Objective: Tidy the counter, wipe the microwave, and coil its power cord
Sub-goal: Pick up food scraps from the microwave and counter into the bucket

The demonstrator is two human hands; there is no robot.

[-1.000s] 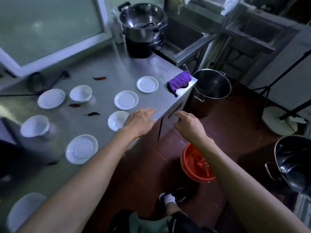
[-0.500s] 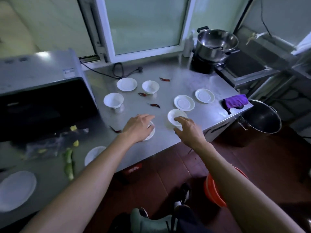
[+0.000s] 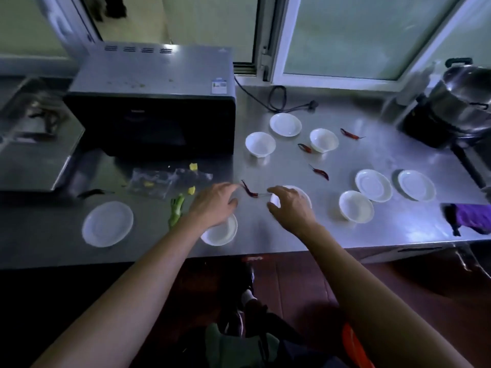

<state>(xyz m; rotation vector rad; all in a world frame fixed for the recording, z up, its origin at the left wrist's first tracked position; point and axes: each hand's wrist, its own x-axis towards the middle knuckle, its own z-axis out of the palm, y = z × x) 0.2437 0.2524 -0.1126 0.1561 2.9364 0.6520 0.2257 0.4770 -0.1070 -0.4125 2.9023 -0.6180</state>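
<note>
Now: power cord (image 3: 285, 102) lies left-right, plug rightward | left hand (image 3: 212, 205), right hand (image 3: 291, 205) grips relaxed, empty

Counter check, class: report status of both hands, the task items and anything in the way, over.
Left hand open above a plate; right hand open above a dish. Red chilli lies between them. Microwave unwiped, cord uncoiled.

- The view has swung left: the microwave (image 3: 151, 112) and its power cord (image 3: 279, 98) now sit fully in frame.
- The left hand (image 3: 212, 204) has moved from the bench (image 3: 372, 235) edge to above a white dish (image 3: 221, 232).
- The right hand (image 3: 291, 205) has moved from off the bench edge onto another dish (image 3: 305, 196), beside a red chilli (image 3: 249, 191).
</note>
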